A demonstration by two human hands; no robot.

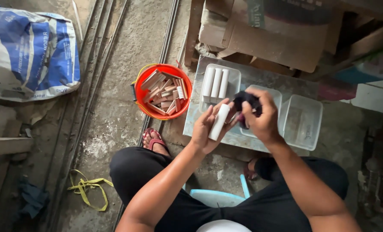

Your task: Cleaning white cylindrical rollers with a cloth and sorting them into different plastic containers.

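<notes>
A white bar (219, 122) is gripped by the left hand (208, 129) and a dark cloth (246, 101) is clutched by the right hand (260, 118) above a slab (260, 77) bearing three tubs, one tub (233, 81) with three bars at 11 o'clock, a bucket (162, 91) beyond at 10.

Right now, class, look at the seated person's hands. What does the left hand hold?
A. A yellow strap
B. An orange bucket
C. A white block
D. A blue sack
C. The left hand is wrapped around a white block, while the right hand presses a dark cloth near its top end; the orange bucket sits on the floor apart from both hands.
</notes>
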